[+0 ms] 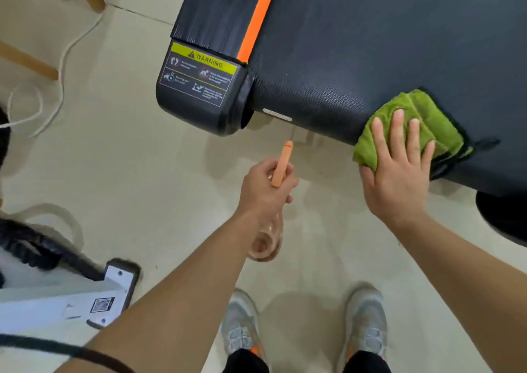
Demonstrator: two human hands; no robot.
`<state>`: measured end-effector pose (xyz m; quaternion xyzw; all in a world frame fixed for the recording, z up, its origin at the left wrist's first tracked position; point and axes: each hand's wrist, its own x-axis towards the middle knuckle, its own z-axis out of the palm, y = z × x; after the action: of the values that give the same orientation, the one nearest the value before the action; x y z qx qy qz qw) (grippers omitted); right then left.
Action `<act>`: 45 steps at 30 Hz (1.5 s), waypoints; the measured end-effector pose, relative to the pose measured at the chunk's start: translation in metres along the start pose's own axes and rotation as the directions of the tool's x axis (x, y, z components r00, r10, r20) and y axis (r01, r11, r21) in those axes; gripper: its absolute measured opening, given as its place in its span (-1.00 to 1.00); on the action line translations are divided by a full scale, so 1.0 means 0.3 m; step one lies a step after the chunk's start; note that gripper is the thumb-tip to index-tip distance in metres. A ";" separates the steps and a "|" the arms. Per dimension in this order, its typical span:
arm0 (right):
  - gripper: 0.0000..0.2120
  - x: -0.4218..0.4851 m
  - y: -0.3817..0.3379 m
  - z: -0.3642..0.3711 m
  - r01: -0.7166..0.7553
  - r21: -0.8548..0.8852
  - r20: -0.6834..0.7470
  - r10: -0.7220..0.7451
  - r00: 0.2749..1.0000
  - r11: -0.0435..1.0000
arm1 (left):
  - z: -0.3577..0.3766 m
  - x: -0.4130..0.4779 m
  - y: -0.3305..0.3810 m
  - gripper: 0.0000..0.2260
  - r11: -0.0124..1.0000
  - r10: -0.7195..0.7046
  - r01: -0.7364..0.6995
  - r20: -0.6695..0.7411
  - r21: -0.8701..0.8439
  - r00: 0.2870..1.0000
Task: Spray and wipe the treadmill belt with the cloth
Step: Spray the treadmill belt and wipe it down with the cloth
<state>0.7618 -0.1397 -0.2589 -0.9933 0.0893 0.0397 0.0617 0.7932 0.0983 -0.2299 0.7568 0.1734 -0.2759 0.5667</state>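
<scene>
- We are pressing our released right grip [399,170] flat on the cloth [436,121] at the belt [370,44] edge.
- We are grasping the spray bottle [281,167] in our left grip [263,190].

The right hand [399,173] presses cloth [419,110] onto belt [370,44]; left hand [263,187] grips likely sprayer [281,163].

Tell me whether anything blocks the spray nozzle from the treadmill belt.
Nothing visible does. The left hand holds the spray bottle, nozzle aimed at the belt across bare floor; the cloth under the right hand lies further right.
</scene>
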 end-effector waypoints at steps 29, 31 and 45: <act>-0.28 -0.105 0.258 0.027 -0.223 -0.030 -0.194 0.213 0.957 0.974 | 0.283 0.013 -0.092 -0.86 0.989 0.093 -0.116 0.226 0.091 0.970; -0.28 -0.102 0.260 0.016 -0.200 -0.007 -0.168 0.196 0.966 0.980 | 0.297 0.007 -0.086 -0.89 0.992 0.107 -0.119 0.232 0.036 0.967; -0.27 0.287 -0.159 0.025 0.635 -0.363 0.060 -0.663 0.746 0.682 | -0.050 0.005 -0.074 -0.95 0.984 0.121 -0.140 -0.167 -0.111 0.978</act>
<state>0.8544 -0.1071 -0.2685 -0.9545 -0.2750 -0.0069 -0.1150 0.7849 0.1190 -0.2445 0.7502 0.1847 -0.1653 0.6130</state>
